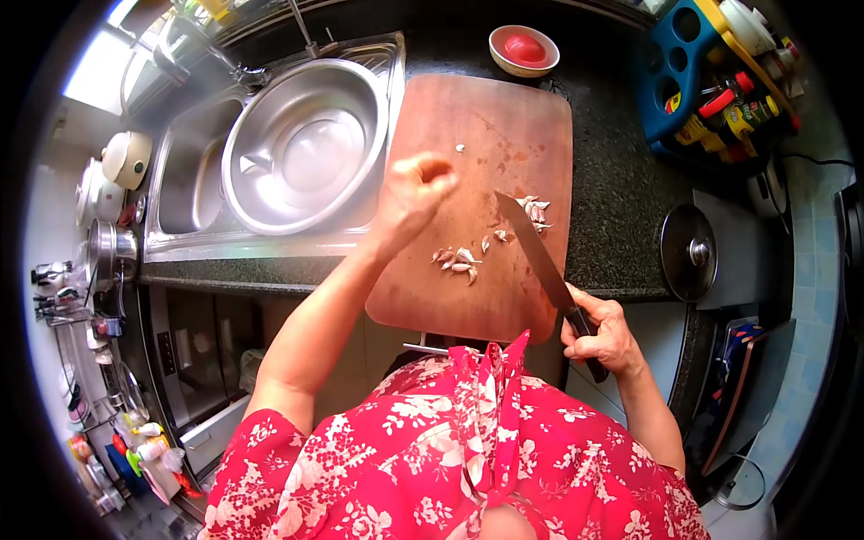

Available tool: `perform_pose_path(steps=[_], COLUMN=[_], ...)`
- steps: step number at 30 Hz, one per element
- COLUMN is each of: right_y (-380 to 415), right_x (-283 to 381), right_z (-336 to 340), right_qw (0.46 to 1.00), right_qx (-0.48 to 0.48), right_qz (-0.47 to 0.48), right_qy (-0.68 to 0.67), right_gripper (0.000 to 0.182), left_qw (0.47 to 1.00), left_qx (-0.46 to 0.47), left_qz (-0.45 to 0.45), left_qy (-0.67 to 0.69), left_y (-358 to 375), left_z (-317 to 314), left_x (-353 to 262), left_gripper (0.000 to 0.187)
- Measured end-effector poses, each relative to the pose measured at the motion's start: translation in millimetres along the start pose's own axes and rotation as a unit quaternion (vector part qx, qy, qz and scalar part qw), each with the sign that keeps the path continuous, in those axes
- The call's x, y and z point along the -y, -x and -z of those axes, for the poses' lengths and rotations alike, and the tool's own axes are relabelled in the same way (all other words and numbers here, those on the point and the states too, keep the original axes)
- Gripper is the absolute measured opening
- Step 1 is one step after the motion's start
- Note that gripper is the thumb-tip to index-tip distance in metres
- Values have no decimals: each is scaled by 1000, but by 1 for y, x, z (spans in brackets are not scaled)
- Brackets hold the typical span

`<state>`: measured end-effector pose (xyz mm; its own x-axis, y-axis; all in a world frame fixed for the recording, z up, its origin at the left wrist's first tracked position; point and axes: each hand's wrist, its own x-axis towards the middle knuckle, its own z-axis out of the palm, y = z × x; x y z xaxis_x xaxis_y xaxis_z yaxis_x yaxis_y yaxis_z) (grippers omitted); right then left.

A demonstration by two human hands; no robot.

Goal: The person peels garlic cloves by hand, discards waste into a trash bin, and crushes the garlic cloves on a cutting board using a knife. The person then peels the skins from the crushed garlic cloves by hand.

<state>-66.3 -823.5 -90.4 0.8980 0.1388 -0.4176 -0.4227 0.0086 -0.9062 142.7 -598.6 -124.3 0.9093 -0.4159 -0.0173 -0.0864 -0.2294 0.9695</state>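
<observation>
A kitchen knife [535, 247] is in my right hand [598, 335], its black handle wrapped by the fingers. Its blade points up and left across the cutting board [414, 301], the tip beside a pile of unpeeled garlic cloves [540, 212]. My left hand [416, 200] hovers over the board's left side with fingers curled together; whatever they may hold is hidden. Just beyond those fingers lies a small white garlic clove [460, 148]. More cloves [462, 261] form a second group lower on the board, and a couple lie between the two piles.
Left of the board, a large steel basin [367, 171] sits over the double sink [191, 193]. Behind the board is a bowl [498, 61] with something round and red inside. On the right are a blue rack [661, 76] of bottles and a dark pot lid [681, 256].
</observation>
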Motion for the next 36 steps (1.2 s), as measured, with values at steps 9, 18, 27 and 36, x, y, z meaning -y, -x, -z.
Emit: perform_pose_path(steps=[9,18,27,36], right_y=[-7,-3,4,1], right_x=[-9,-13,-26,-2], right_z=[-13,-14,-21,-10], right_qw=[980,999,965,997], right_qx=[53,25,-2,-48], right_qz=[-41,-24,94,-54], right_qy=[-186,-5,243,14], right_gripper=[73,76,72,77], left_qw=[945,915,944,966], left_qx=[87,90,-50,-25], left_qz=[-100,-114,-118,-111], left_qy=[-299,-376,-305,-234], left_y=[49,34,13,13], left_z=[-16,-43,-25,-32], left_x=[12,4,0,7], left_gripper=[27,11,9,11])
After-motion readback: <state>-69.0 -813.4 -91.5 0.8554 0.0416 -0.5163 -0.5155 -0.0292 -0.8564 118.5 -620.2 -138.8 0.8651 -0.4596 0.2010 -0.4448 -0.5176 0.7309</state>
